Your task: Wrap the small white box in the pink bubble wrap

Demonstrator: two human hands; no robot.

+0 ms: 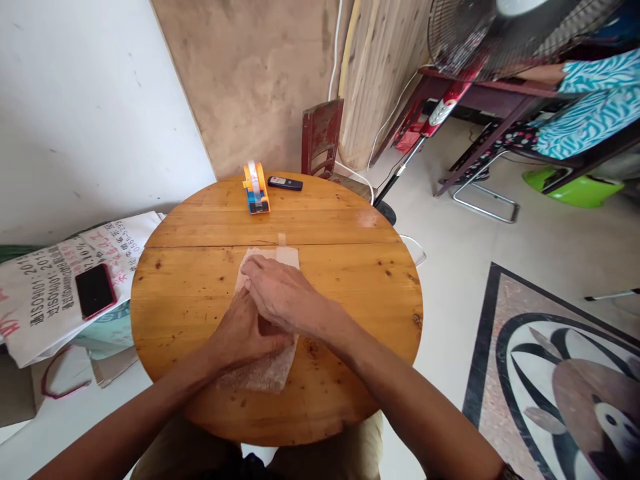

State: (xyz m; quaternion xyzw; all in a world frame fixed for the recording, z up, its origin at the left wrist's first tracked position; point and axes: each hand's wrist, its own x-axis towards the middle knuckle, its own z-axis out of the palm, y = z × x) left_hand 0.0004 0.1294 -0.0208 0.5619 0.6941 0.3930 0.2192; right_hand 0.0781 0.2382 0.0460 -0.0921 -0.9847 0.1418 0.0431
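Observation:
A flat packet of bubble wrap [263, 375] lies on the round wooden table [360, 280], directly in front of me. From its far edge juts a short strip of clear tape [282, 239]. My left hand [243, 330] is laid across the packet, gripping it with the thumb toward its right side; its fingertips are hidden beneath the other hand. Crossing over from the right, my right hand [283, 293] has its fingers bent and closed at the packet's upper left edge, touching the left fingers. What is inside the wrap cannot be seen.
An orange and blue tape dispenser [257, 193] and a small black device [285, 183] stand at the table's far side. A phone [95, 291] rests on a printed sack [45, 287] at left. Beyond are a chair [321, 137], a fan [445, 107] and a seated person [595, 113].

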